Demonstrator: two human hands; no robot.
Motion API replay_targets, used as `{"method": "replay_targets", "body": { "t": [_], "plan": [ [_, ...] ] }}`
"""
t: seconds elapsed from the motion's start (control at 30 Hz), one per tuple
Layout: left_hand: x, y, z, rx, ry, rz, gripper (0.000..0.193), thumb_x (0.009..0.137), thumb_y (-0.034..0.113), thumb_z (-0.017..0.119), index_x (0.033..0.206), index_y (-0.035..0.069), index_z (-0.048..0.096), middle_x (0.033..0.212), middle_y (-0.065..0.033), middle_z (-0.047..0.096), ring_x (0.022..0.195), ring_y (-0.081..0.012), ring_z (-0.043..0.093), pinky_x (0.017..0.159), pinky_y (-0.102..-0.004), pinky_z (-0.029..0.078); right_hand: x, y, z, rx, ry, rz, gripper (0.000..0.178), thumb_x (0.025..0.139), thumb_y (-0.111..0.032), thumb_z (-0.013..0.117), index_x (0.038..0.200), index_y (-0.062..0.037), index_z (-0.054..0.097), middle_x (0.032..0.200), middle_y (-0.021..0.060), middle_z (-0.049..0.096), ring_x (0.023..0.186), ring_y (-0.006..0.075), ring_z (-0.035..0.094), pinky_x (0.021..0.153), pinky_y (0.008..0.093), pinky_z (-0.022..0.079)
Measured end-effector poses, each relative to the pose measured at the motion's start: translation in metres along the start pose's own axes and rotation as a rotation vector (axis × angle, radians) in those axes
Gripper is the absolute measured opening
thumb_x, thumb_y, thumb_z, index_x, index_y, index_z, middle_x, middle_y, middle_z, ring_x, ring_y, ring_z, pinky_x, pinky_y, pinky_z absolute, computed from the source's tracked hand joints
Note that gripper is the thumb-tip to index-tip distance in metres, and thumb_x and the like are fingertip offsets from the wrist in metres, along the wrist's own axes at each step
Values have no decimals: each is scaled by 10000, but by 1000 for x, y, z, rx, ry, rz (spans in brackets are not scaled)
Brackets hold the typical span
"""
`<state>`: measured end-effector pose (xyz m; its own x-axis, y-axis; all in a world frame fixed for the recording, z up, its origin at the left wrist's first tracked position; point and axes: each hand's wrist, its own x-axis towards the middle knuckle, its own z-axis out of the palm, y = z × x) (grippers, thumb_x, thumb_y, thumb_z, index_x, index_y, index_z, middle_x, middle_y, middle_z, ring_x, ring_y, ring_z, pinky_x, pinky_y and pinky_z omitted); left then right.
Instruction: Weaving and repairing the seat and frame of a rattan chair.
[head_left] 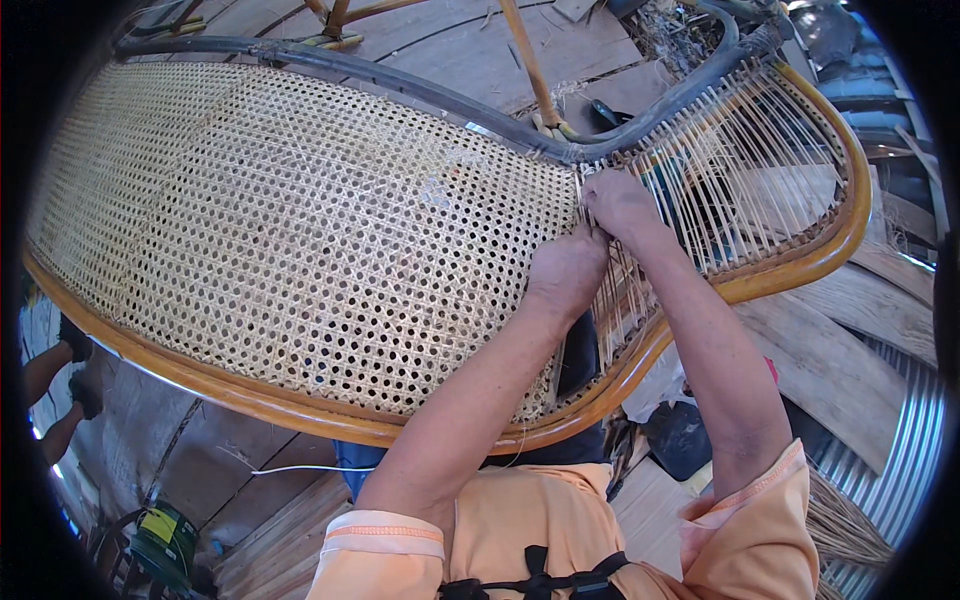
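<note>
A long curved seat frame of bent, varnished rattan [845, 235] lies across in front of me. Woven open-mesh cane webbing [330, 220] fills its left and middle part. Over the narrower right end run loose parallel cane strands [745, 180], not woven crosswise. My right hand [622, 205] is closed at the webbing's right edge near the far rail, pinching a thin cane strand. Just nearer and left of it, my left hand [572, 268] is closed against the same edge, its fingertips almost meeting the right hand's. What its fingers hold is hidden.
A dark rattan rail [400, 78] bounds the far side, with a pole [530, 65] rising beyond. Wooden boards [830, 350] and corrugated metal sheet [915, 430] lie at right. A dark green container [162, 545] stands lower left, near another person's legs [55, 385].
</note>
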<state>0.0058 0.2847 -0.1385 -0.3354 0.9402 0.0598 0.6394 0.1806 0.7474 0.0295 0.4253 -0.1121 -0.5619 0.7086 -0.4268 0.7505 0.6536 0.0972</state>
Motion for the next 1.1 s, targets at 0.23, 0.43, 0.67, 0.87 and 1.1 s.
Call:
{"method": "replay_targets", "body": {
  "t": [0.23,0.43,0.67,0.87,1.1],
  "plan": [
    [0,3,-5,24,-27,3,178,835,102,461,969,41,562,827,-126,619,679,-264,642,547,-376,511,-16,-23,-27,-164,-130,-58,263,834,-134,449,963,-37,656,1016,194,627,939,337,617,793,422,501],
    [0,2,-6,68,-65,18,168,800,84,484,930,34,578,828,-134,622,664,-260,647,537,-377,515,-12,-22,-20,-337,-104,-255,217,804,-95,479,889,-37,670,930,192,645,900,315,632,779,402,511],
    [-1,4,-12,29,-91,10,150,781,65,496,875,27,606,845,-139,627,681,-267,653,556,-375,523,-7,-18,-15,-336,-162,-260,236,798,-122,469,891,-34,667,954,211,633,898,334,627,785,416,506],
    [-1,7,-11,11,-68,-8,136,775,69,505,835,38,623,823,-142,633,686,-273,655,569,-384,526,0,-16,-10,-369,-204,-226,237,800,-128,472,903,-33,663,959,227,627,906,348,624,791,421,505],
    [-1,1,-7,6,-50,13,110,736,67,528,713,47,634,789,-146,636,667,-271,655,565,-385,524,1,-22,-7,-385,-256,-213,265,825,-130,446,985,-38,635,1040,220,609,971,351,602,820,424,495]
  ]
}}
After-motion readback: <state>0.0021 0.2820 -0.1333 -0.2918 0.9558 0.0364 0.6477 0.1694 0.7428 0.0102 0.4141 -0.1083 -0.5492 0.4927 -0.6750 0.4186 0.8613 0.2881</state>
